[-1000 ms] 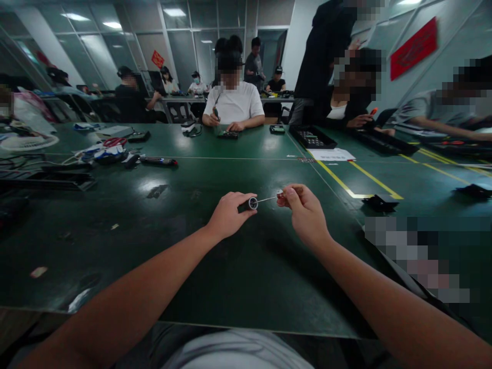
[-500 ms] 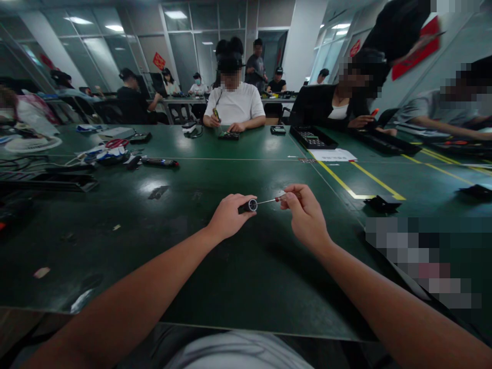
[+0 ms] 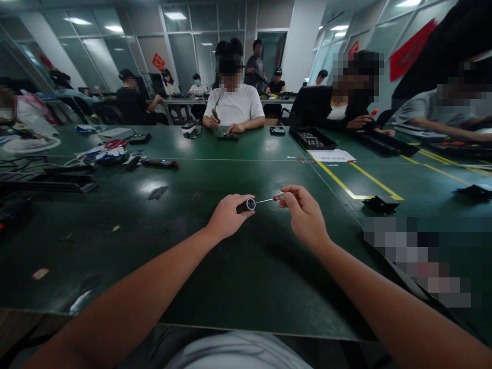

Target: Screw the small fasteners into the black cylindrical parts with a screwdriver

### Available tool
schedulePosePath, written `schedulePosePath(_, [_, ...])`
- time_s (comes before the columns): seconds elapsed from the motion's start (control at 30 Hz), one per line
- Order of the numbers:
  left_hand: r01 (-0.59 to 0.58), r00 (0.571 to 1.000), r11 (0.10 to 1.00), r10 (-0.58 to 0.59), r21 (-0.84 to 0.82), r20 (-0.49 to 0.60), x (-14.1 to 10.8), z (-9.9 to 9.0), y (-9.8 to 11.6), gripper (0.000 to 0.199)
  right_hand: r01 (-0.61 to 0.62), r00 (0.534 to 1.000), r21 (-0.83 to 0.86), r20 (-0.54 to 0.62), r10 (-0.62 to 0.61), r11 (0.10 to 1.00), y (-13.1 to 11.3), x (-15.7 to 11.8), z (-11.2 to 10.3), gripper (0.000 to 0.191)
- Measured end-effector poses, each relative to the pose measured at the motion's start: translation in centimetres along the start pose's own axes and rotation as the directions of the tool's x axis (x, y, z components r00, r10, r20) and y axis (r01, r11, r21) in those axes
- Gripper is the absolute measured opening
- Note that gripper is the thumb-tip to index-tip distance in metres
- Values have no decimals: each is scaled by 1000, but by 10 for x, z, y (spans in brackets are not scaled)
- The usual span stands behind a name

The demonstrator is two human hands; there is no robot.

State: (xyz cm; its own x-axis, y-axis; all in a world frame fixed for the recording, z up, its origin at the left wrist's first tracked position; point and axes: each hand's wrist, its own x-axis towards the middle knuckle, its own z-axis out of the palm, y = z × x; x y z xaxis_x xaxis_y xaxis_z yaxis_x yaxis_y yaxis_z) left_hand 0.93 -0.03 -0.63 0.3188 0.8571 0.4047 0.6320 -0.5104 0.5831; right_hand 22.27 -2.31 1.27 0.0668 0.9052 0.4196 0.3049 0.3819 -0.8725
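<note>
My left hand (image 3: 229, 216) is closed around a black cylindrical piece (image 3: 246, 205) with a pale ring at its round end, which faces me and to the right. Between thumb and fingers of my right hand (image 3: 303, 207) is a screwdriver (image 3: 277, 198) with a reddish see-through handle. Its thin metal shaft points left, and the tip meets the side of the round end; whether it touches or enters there is too small to tell. Both hands are held above the green table (image 3: 230, 277).
On the left lie a dark pen-like tool (image 3: 159, 162), red-handled scissors (image 3: 116, 144) and a long black tray (image 3: 49, 182). A black bracket-like part (image 3: 381, 204) lies to the right beside yellow tape. Across the table a person in white (image 3: 234, 105) works near a black parts tray (image 3: 313, 138).
My hands and the held things have shifted very slightly left in view, the screwdriver still against the black piece. At the right, a standing person in black has moved further right.
</note>
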Motion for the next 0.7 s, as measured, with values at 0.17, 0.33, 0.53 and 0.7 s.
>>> schedulePosePath(0.17, [-67,997,998,67,10,30,0,-1,2,37,-117,992,160,-31,124,980,7,5,4,31])
schedulePosePath(0.33, [-143,990,988,142,64,14,2,-3,4,37,-403,907,447,76,415,798,11,15,3,31])
schedulePosePath(0.53, [-88,996,995,88,57,-7,2,-2,2,38,-220,960,391,-78,270,894,16,15,4,32])
schedulePosePath(0.7, [-98,995,993,98,64,1,2,0,2,39,-137,982,240,-95,164,961,16,10,5,30])
